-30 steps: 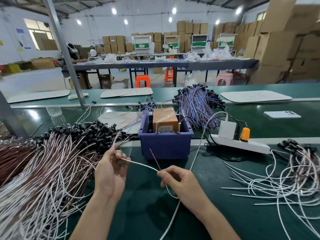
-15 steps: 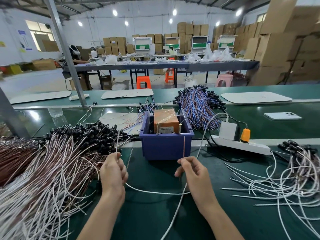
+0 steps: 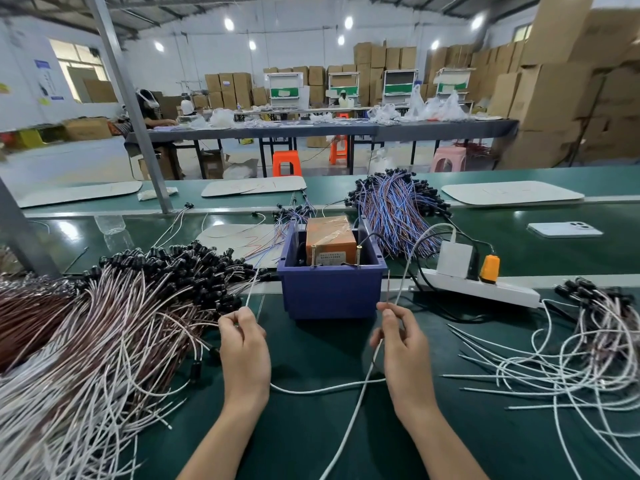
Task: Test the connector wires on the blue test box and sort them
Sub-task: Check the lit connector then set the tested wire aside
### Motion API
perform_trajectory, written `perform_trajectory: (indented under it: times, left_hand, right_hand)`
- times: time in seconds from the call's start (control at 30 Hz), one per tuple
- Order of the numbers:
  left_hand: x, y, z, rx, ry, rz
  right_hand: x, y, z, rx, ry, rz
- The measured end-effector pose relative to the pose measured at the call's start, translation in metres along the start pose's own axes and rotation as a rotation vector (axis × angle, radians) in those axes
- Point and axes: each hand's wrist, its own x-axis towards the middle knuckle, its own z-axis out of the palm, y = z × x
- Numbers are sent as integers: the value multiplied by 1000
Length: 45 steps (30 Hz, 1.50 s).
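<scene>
Head view: pinches white end of wire (image 3: 325, 388) in left hand (image 3: 244, 355), brown end in right hand (image 3: 403, 351), both raised before box (image 3: 330, 292).

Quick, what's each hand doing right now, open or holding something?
Left hand: closed, pinching a white wire end that points up.
Right hand: closed, pinching a brown wire end that points up.

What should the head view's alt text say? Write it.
The left hand pinches a white wire end, the right hand a brown one, before the blue test box. A big wire pile lies left, a smaller batch right.
</scene>
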Motion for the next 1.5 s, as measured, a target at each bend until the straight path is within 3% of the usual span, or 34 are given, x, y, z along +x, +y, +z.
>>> perform_trajectory:
  times: [0.9,1.23,1.5]
  left_hand:
    - [0,0,3,33,-43,-5]
    - [-10,0,5,25,-68,256]
    - [1,0,23,97,45,360]
  right_hand:
    - [0,2,-1,-33,-17,14]
    - [2,7,6,-87,-1,-96]
    - [18,10,17,-194,33,-183]
